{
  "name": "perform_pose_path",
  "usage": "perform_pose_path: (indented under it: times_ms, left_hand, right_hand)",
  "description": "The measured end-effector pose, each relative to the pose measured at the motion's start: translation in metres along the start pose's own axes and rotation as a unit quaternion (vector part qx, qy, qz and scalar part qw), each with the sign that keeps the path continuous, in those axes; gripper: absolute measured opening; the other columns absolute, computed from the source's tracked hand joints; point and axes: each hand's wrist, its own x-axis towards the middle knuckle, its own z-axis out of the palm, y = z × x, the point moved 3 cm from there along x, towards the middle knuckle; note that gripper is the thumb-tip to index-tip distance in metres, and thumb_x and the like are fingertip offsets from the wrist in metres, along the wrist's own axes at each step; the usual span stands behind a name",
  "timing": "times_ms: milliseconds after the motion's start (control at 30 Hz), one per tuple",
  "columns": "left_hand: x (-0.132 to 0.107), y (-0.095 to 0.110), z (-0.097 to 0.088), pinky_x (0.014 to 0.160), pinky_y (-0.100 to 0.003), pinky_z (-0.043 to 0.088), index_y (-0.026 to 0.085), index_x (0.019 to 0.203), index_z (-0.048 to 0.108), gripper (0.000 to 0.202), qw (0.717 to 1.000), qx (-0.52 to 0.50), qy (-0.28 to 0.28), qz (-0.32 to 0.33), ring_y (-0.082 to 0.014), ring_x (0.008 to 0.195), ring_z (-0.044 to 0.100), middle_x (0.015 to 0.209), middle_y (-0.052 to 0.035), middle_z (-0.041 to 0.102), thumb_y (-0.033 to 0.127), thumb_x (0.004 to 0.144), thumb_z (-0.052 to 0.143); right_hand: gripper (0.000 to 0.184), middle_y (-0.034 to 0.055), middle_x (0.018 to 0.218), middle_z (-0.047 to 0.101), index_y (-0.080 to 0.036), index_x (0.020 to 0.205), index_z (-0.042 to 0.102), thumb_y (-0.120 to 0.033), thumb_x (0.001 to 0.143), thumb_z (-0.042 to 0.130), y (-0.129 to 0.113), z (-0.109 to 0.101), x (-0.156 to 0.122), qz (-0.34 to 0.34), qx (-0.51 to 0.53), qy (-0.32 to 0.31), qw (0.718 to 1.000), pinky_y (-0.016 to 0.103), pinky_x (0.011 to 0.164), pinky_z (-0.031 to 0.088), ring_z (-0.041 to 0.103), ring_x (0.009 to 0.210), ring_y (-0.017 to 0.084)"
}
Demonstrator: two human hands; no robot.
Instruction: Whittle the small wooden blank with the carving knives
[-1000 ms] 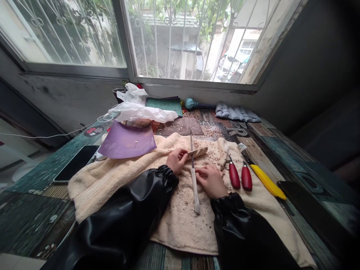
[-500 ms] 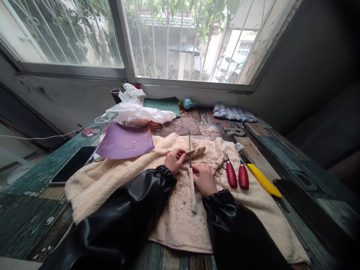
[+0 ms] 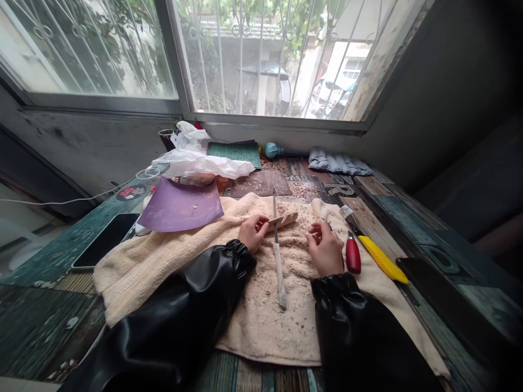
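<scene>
My left hand (image 3: 253, 234) pinches one end of a thin carved strip of wood (image 3: 288, 219) between thumb and fingers. Under the strip, a narrow file (image 3: 279, 277) with a pale wrapped handle lies lengthwise on the beige towel (image 3: 261, 337). My right hand (image 3: 326, 249) hovers over the towel to the right of the file, fingers loosely curled and apart, with no object visible in them. It covers most of one red-handled carving tool, whose thin metal tip shows past the fingers. Just right of that hand lies another red-handled carving tool (image 3: 353, 255).
A yellow-handled cutter (image 3: 383, 259) lies at the right, near a dark flat object (image 3: 441, 294). Purple sandpaper (image 3: 180, 206), a phone (image 3: 107, 239) and a white plastic bag (image 3: 204, 162) are at the left. Wood shavings (image 3: 304, 189) litter the table. A grey padded roll (image 3: 339, 162) lies below the window.
My right hand has moved right, away from the file's handle, and now covers the nearer red-handled carving tool. My left hand and the wood strip have stayed in place.
</scene>
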Motion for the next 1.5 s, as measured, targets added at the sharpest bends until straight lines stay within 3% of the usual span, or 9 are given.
perform_pose_path:
  times_ms: [100, 200, 300, 500, 733, 967, 1233, 1367, 1500]
  left_hand:
    - [0.000, 0.000, 0.000, 0.059, -0.022, 0.045, 0.017, 0.082, 0.058, 0.014, 1.000, 0.001, 0.001, 0.001, -0.0112, 0.064, 0.054, 0.075, -0.0020, 0.060, 0.026, 0.075, 0.049]
    - [0.000, 0.000, 0.000, 0.059, -0.022, 0.045, 0.016, 0.082, 0.058, 0.014, 1.000, 0.001, 0.001, 0.001, -0.0109, 0.063, 0.054, 0.075, -0.0021, 0.060, 0.025, 0.075, 0.049]
    - [0.001, 0.001, 0.000, 0.059, -0.022, 0.045, 0.016, 0.082, 0.058, 0.014, 1.000, -0.002, -0.001, 0.002, -0.0109, 0.064, 0.054, 0.076, -0.0024, 0.060, 0.025, 0.075, 0.050]
    - [0.000, 0.001, 0.001, 0.058, -0.022, 0.046, 0.016, 0.082, 0.058, 0.014, 1.000, -0.007, 0.001, 0.003, -0.0110, 0.063, 0.054, 0.075, -0.0023, 0.060, 0.025, 0.075, 0.049]
    - [0.000, 0.000, 0.000, 0.058, -0.022, 0.046, 0.017, 0.082, 0.058, 0.014, 1.000, -0.004, -0.001, 0.005, -0.0109, 0.063, 0.054, 0.076, -0.0021, 0.060, 0.026, 0.075, 0.049]
    - [0.001, -0.003, 0.002, 0.058, -0.022, 0.046, 0.017, 0.082, 0.057, 0.015, 1.000, -0.001, -0.003, 0.006, -0.0108, 0.063, 0.054, 0.075, -0.0020, 0.060, 0.027, 0.075, 0.049]
    - [0.002, -0.004, 0.002, 0.058, -0.022, 0.046, 0.017, 0.082, 0.058, 0.016, 1.000, -0.006, -0.006, 0.001, -0.0111, 0.063, 0.055, 0.074, -0.0021, 0.060, 0.028, 0.075, 0.049]
    - [0.001, -0.003, 0.001, 0.058, -0.023, 0.046, 0.017, 0.082, 0.058, 0.015, 1.000, -0.010, -0.006, 0.001, -0.0114, 0.063, 0.055, 0.074, -0.0021, 0.060, 0.028, 0.075, 0.049]
    - [0.000, -0.001, 0.001, 0.058, -0.023, 0.046, 0.017, 0.082, 0.058, 0.015, 1.000, -0.011, -0.005, 0.001, -0.0110, 0.062, 0.054, 0.074, -0.0018, 0.060, 0.027, 0.075, 0.049]
  right_hand:
    - [0.017, 0.0018, 0.077, 0.061, -0.020, 0.086, 0.055, -0.026, 0.071, 0.049, 0.002, -0.001, 0.001, -0.005, 0.023, -0.042, 0.999, 0.030, 0.068, 0.033, 0.049, 0.072, 0.017]
    - [0.011, 0.0007, 0.074, 0.061, -0.021, 0.071, 0.060, -0.027, 0.071, 0.050, -0.004, 0.005, -0.003, -0.035, 0.033, -0.137, 0.989, 0.029, 0.068, 0.034, 0.050, 0.073, 0.017]
    - [0.014, 0.0021, 0.079, 0.062, -0.022, 0.073, 0.063, -0.028, 0.071, 0.050, -0.010, 0.013, -0.009, -0.066, 0.017, -0.183, 0.981, 0.030, 0.069, 0.033, 0.051, 0.079, 0.018]
    - [0.017, 0.0022, 0.080, 0.061, -0.024, 0.074, 0.064, -0.036, 0.072, 0.052, -0.015, 0.027, -0.015, -0.055, -0.070, -0.162, 0.983, 0.032, 0.068, 0.027, 0.050, 0.082, 0.020]
    - [0.013, 0.0014, 0.075, 0.059, -0.021, 0.067, 0.057, -0.029, 0.074, 0.049, -0.018, 0.031, -0.014, -0.055, -0.072, -0.145, 0.985, 0.031, 0.068, 0.024, 0.048, 0.078, 0.018]
    - [0.016, 0.0022, 0.073, 0.058, -0.019, 0.066, 0.051, -0.030, 0.076, 0.044, -0.006, 0.016, -0.008, -0.011, -0.007, -0.121, 0.993, 0.029, 0.065, 0.028, 0.049, 0.073, 0.017]
    - [0.016, 0.0030, 0.071, 0.059, -0.018, 0.081, 0.053, -0.029, 0.074, 0.044, 0.014, 0.000, 0.009, 0.028, -0.012, -0.001, 1.000, 0.030, 0.067, 0.030, 0.049, 0.070, 0.018]
    - [0.018, 0.0032, 0.079, 0.062, -0.020, 0.085, 0.057, -0.028, 0.073, 0.047, 0.011, 0.000, 0.009, -0.007, 0.003, -0.038, 0.999, 0.031, 0.069, 0.031, 0.050, 0.075, 0.018]
    - [0.016, 0.0024, 0.081, 0.062, -0.024, 0.074, 0.064, -0.032, 0.073, 0.050, 0.002, 0.006, 0.002, -0.073, -0.011, -0.150, 0.986, 0.033, 0.071, 0.030, 0.050, 0.082, 0.020]
